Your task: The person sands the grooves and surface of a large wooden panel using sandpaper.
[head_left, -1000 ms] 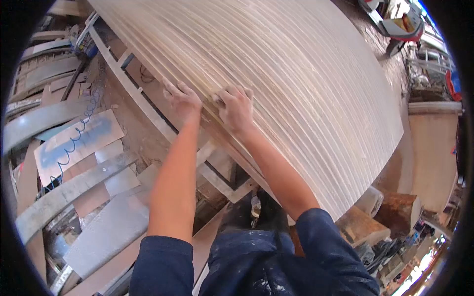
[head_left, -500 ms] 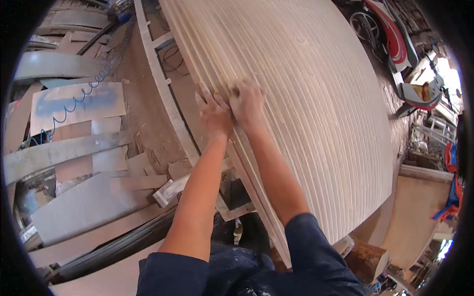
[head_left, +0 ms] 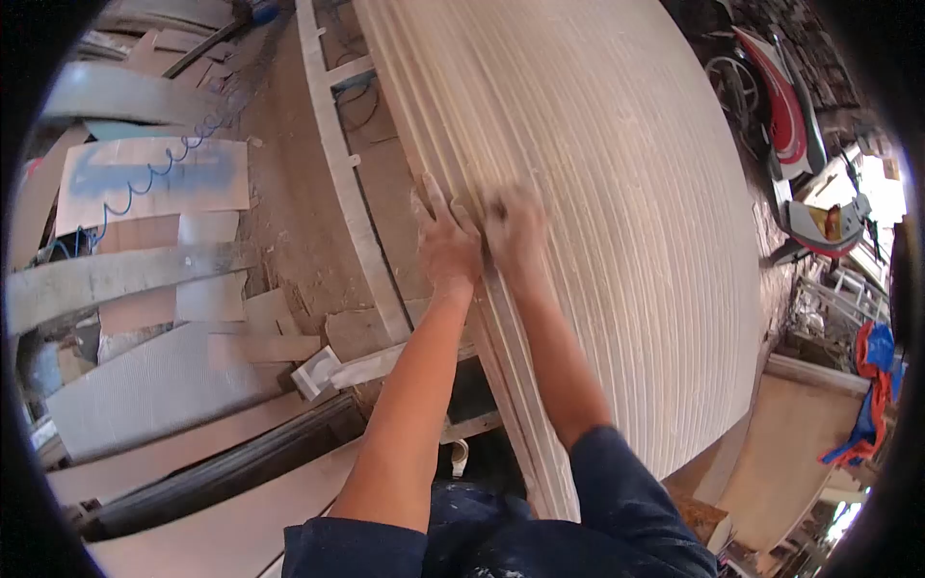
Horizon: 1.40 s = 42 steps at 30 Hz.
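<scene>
Since half a second ago the view has shifted so that everything stands a little farther right, and both hands have come slightly nearer the person's body along the ribbed panel [head_left: 626,212], staying side by side. The panel lies straight ahead of the person, filling the middle and upper right of the view, with its near left corner close to the waist. It is a broad, pale, wood-toned sheet covered in narrow parallel ridges and grooves that run lengthwise, away from the body; the wide-angle view bows them. Toward the left edge the ribs look warmer, a yellowish tan with darker brownish lines between them, while the middle and far right are whiter and greyer, with a chalky, uneven look. A plainer strip borders the left edge near the waist. The left hand [head_left: 450,249] is at that edge with its fingers spread apart and pale with dust; how firmly it presses cannot be told. The right hand [head_left: 517,236] is just beside it, over the ribs, its fingers bent and blurred, so I cannot tell whether they are clamped on anything. Along the panel's left side shows a pale frame [head_left: 342,183] with a crosspiece, and farther left a blue coiled hose [head_left: 133,188] passes over a blue-stained board [head_left: 217,197].
</scene>
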Available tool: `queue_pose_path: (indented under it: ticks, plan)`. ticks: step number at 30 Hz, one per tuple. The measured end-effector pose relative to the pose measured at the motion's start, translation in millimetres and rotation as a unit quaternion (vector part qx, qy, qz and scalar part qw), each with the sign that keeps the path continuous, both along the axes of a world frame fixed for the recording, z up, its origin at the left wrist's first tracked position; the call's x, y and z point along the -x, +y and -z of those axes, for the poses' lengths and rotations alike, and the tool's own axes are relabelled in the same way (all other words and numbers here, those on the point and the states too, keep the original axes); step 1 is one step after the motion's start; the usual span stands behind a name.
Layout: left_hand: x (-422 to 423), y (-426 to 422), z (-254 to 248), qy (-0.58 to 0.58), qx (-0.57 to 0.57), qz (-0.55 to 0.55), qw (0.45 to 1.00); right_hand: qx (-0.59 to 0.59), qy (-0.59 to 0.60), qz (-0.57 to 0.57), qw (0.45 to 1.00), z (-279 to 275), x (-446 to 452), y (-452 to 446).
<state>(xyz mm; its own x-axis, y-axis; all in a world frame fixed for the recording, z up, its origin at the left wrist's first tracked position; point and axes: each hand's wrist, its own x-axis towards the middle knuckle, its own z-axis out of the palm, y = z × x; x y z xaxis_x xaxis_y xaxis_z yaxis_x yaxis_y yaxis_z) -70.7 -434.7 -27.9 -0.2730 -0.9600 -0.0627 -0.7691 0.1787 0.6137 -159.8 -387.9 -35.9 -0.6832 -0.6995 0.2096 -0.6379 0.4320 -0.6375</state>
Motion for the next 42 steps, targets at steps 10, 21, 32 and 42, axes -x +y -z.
queue_pose_path:
  ticks: [10,21,32,42]
  plan:
    - [1.2,-1.9,-5.7,0.0,-0.015,-0.009,1.0,-0.084,-0.068,-0.019,0.994,-14.1,-46.6,149.9]
    - [1.3,-5.1,-11.3,-0.039,-0.058,-0.016,0.997,-0.009,0.031,-0.025,0.999,7.9,-6.0,32.8]
    - [-0.7,2.1,4.2,-0.01,-0.025,-0.016,1.0,-0.034,0.026,-0.055,0.998,3.7,-44.0,156.7]
    - [0.0,-1.9,0.7,0.021,-0.023,-0.011,0.999,-0.102,0.019,0.015,0.994,-0.7,-61.0,157.0]
